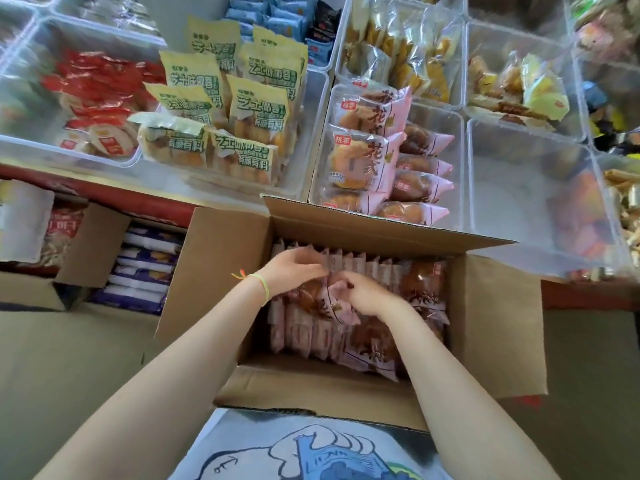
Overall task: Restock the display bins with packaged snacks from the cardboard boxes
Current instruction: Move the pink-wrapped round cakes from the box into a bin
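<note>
Partway through, I judge: the pink-pack bin (446, 133) is only part filled, while both the left hand (294, 271) and right hand (367, 292) curl fingers around pink snack packs (311, 334) in the near cardboard box (502, 323), which remains nearly full.

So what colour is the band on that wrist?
Yellow-green wristband, orange tassel; head view.

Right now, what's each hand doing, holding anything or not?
Left hand: fingers curled onto the pink snack packets in the cardboard box; grip unclear.
Right hand: pinching one pink packet.
</note>
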Tool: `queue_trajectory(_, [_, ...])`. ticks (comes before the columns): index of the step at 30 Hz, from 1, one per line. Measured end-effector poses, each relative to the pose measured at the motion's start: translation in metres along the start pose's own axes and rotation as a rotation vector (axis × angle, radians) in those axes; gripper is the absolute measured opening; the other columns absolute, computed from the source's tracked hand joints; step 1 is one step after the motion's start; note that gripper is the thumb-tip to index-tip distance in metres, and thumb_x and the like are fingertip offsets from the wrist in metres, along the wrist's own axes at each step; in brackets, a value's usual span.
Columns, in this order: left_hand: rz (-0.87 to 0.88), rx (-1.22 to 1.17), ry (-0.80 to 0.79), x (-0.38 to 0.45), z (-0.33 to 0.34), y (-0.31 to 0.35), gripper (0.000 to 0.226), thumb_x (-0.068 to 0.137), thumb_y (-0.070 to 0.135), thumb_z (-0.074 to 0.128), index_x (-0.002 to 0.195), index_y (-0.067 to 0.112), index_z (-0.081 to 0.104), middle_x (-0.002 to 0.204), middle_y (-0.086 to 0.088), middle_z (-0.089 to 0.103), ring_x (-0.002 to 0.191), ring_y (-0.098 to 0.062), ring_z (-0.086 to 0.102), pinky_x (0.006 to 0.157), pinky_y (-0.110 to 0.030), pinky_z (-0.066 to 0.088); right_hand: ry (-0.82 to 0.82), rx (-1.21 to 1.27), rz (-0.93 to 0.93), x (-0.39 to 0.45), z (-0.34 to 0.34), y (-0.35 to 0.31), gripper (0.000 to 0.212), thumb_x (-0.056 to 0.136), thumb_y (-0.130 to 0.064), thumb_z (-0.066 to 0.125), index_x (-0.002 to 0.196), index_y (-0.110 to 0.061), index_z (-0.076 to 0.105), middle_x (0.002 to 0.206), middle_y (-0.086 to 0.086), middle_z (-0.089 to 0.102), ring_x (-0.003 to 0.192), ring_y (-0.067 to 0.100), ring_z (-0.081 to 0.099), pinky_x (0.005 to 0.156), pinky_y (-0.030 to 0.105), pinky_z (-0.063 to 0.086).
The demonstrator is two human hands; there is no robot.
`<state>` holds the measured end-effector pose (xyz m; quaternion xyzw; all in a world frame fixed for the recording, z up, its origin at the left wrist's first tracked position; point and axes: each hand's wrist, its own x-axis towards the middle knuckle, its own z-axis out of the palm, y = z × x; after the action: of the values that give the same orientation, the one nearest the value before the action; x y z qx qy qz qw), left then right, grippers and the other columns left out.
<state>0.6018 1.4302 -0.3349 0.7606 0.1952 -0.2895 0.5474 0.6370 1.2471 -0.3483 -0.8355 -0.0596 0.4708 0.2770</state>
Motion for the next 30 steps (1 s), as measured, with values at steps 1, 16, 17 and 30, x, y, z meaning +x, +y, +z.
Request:
queue_trajectory(1, [0.055, 0.009, -0.059, -0.004, -0.001, 0.012, 0.027, 0.086, 0.035, 0.073, 0.110, 0.024, 0.070, 0.103, 0.012, 0.069, 0.101, -0.006, 0.063, 0.082, -0.013, 0.046, 0.006, -0.007, -0.050, -0.011, -0.013, -0.006, 0.027, 0.104, -0.029, 0.048, 0.128, -0.022, 0.058, 0.129, 0.002, 0.059, 0.117, 0.023, 0.055, 0.089, 0.033, 0.045])
queue_trajectory(16, [0.396, -0.608, -0.239, -0.038, -0.041, 0.146, 0.035, 0.094, 0.042, 0.050, 0.080, 0.026, 0.077, 0.073, 0.000, 0.072, 0.062, -0.011, 0.067, 0.057, -0.025, 0.055, 0.619, 0.828, -0.402, -0.104, -0.149, -0.059, 0.025, 0.107, -0.027, 0.042, 0.097, -0.017, 0.063, 0.085, 0.002, 0.074, 0.079, 0.017, 0.072, 0.069, 0.036, 0.059])
queue_trajectory(17, [0.392, -0.626, -0.246, -0.038, -0.038, 0.153, 0.033, 0.096, 0.037, 0.049, 0.082, 0.027, 0.077, 0.076, 0.000, 0.072, 0.066, -0.012, 0.067, 0.060, -0.027, 0.057, 0.685, 0.867, -0.388, -0.099, -0.154, -0.062, 0.026, 0.107, -0.030, 0.042, 0.094, -0.020, 0.062, 0.085, 0.002, 0.073, 0.081, 0.019, 0.071, 0.075, 0.043, 0.060])
queue_trajectory(30, [0.271, -0.154, 0.219, 0.045, -0.058, 0.163, 0.027, 0.081, 0.022, 0.079, 0.104, 0.021, 0.065, 0.094, 0.004, 0.068, 0.083, -0.014, 0.064, 0.068, -0.020, 0.050, 0.386, 0.468, -0.277, -0.009, -0.188, -0.072, 0.044, 0.091, -0.036, 0.071, 0.128, -0.015, 0.060, 0.121, 0.000, 0.068, 0.113, 0.019, 0.062, 0.093, 0.034, 0.052])
